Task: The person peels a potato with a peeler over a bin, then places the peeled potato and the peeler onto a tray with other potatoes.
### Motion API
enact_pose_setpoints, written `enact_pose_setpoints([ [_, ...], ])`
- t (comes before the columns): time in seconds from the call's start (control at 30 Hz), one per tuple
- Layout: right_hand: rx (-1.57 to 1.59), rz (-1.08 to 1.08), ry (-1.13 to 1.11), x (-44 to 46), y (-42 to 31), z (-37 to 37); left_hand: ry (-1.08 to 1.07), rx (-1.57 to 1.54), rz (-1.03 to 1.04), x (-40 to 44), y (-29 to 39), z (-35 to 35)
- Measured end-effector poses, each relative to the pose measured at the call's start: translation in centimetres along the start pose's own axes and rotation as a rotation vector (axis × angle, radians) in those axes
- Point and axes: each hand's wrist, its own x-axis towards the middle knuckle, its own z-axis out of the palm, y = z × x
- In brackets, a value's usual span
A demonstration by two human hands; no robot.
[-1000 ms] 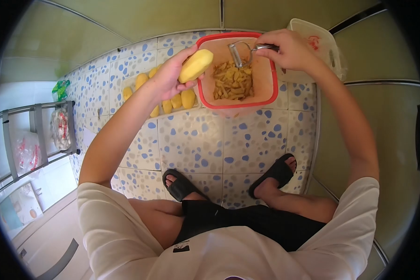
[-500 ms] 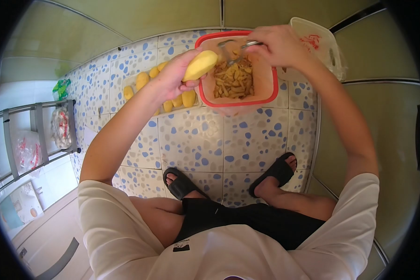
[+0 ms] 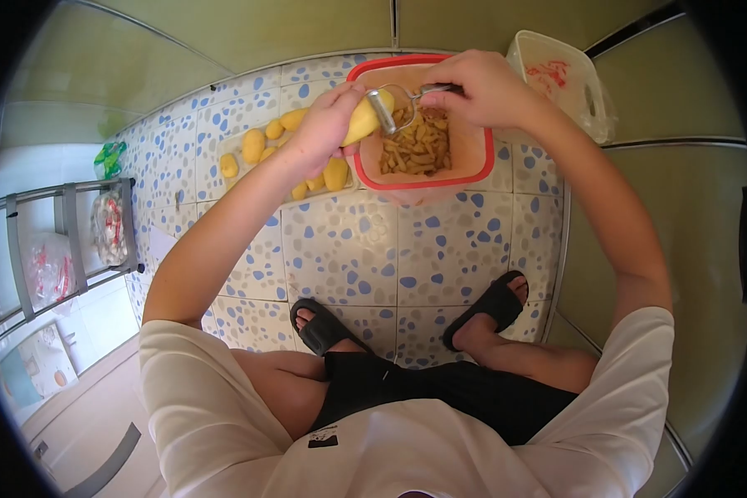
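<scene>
My left hand (image 3: 327, 124) is wrapped round a pale yellow peeled potato (image 3: 362, 121) at the left edge of a red-rimmed bin (image 3: 485, 159). In my right hand (image 3: 483, 85) is a metal peeler (image 3: 415, 98), gripped by its dark handle. Its blade lies against the potato's right end. Below the peeler, a heap of brown and yellow peelings (image 3: 415, 149) fills the bottom of the lined bin. Several peeled potatoes (image 3: 253, 145) lie in a clear tray (image 3: 350, 184) left of the bin, partly covered by my left hand and forearm.
A white plastic container (image 3: 585, 75) with red markings stands at the back right against the greenish cabinets (image 3: 664, 100). On the left is a metal rack (image 3: 70, 241) with plastic bags. My feet in black slippers (image 3: 490, 311) rest on the spotted tile floor (image 3: 340, 249).
The peeler has moved left and turned, from above the bin onto the potato. The potato has shifted slightly and tilted in my left hand.
</scene>
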Motion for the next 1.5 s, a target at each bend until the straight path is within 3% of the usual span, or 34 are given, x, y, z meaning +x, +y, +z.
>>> enact_pose_setpoints([
  [0.07, -0.05, 0.073, -0.042, -0.3, 2.3, 0.1, 0.023, 0.04, 0.063, 0.1, -0.3, -0.5],
  [0.17, 0.037, 0.197, -0.037, -1.3, 3.0, -1.1, -0.025, -0.087, -0.035, -0.5, 0.3, -1.2],
  [0.27, 0.001, -0.061, 0.127, -1.7, 2.5, 0.5, -0.209, -0.283, -0.167, 0.2, 0.3, -2.1],
  [0.37, 0.044, -0.029, 0.071, -1.5, -0.8, 0.2, -0.23, -0.333, -0.206, 0.6, 0.2, -1.4],
  [0.47, -0.045, -0.196, 0.203, -1.3, -2.6, 0.6, -0.3, -0.358, -0.18, 0.9, 0.0, -1.0],
  [0.77, -0.03, -0.111, 0.147, -1.1, -2.5, 0.2, -0.334, -0.379, -0.194, 1.1, -1.5, -1.5],
  [0.87, -0.183, -0.071, 0.174, -1.5, 3.1, 0.5, -0.311, -0.378, -0.16, 1.1, -1.6, -2.6],
  [0.97, -0.082, 0.143, 0.092, -2.8, 5.6, -0.1, -0.13, -0.403, -0.208, -0.5, 0.2, -1.2],
  [1.07, 0.002, 0.027, 0.186, -3.1, 2.2, -0.6, -0.132, -0.383, -0.229, -0.2, 0.4, -0.9],
  [1.27, -0.058, -0.124, 0.164, -1.6, -1.7, 0.6, -0.228, -0.252, -0.148, 1.2, -0.2, -0.7],
  [1.5, -0.034, -0.131, 0.19, -1.3, -1.9, 0.4, -0.153, -0.171, -0.192, 0.2, -0.1, -0.3],
])
